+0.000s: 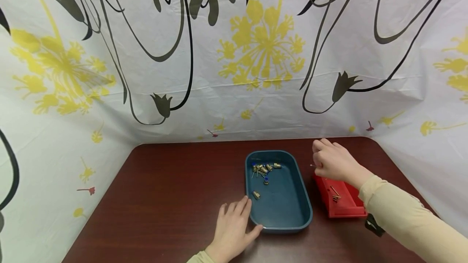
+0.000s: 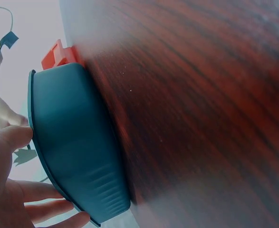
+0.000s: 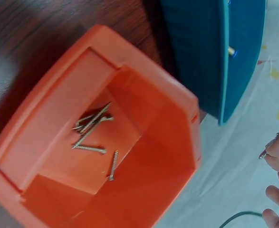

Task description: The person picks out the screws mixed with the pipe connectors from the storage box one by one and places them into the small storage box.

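My left hand (image 1: 232,228) rests its fingertips and thumb against the near left rim of a blue-green tray (image 1: 283,208), with the fingers fairly straight. Inside the tray lie several small brass fittings (image 1: 264,169), some with blue parts, and a few thin screws among them. My right hand (image 1: 334,160) is raised above the far end of a red plastic bin (image 1: 346,213), to the right of the tray. Between its thumb and index finger it pinches a small screw (image 3: 263,155). Several more screws (image 3: 89,126) lie loose on the bin's floor.
Tray and bin stand side by side on a dark red-brown wooden table (image 1: 183,190). Behind the table hangs a white cloth (image 1: 204,72) with a floral print. A dark object (image 1: 373,225) shows under the right forearm.
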Tool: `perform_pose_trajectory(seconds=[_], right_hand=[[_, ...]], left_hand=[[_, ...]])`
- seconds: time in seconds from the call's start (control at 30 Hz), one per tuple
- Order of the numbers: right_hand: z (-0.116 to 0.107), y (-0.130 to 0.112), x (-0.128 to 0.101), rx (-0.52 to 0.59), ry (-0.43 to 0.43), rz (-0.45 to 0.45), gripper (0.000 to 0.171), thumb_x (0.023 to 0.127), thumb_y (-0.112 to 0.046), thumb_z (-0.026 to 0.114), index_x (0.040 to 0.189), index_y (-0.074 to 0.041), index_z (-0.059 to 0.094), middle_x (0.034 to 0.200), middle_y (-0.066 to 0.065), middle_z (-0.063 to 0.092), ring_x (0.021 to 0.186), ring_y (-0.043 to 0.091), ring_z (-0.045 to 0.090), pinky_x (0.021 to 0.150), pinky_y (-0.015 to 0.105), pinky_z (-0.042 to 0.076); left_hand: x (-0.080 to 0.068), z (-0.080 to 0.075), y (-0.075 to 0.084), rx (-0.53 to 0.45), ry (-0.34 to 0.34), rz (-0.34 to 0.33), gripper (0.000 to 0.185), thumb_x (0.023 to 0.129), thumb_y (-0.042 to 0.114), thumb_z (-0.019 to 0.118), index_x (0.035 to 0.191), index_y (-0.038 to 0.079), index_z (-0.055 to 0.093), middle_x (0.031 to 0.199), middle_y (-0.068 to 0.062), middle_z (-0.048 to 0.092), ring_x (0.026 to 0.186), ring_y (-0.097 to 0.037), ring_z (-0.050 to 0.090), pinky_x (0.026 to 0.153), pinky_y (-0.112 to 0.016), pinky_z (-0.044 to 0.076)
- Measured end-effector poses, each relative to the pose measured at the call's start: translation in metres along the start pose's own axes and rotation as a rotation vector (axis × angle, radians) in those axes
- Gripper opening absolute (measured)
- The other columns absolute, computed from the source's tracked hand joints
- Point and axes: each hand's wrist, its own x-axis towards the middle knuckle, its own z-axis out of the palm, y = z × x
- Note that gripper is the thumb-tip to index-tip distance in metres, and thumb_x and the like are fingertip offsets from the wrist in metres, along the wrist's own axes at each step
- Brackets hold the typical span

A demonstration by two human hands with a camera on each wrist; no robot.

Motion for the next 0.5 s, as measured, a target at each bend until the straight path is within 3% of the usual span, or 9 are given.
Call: perform_pose_trajectory(seconds=[0.5], right_hand=[[0.004,0.019,-0.030,0.011,-0.055,0.083,0.032,0.060,-0.016,0.069,0.047,-0.024,0.041,0.076,-0.004,0.039,0.073,0.018,0.037,0.050,0.028,0.027]], left_hand=[[-0.001,0.002,-0.001,-0.001,0.017,0.010,0.064,0.078,0.055,0.053,0.121,0.008,0.055,0.123,-0.005,0.049,0.098,-0.021,0.050,0.080,-0.051,0.034]])
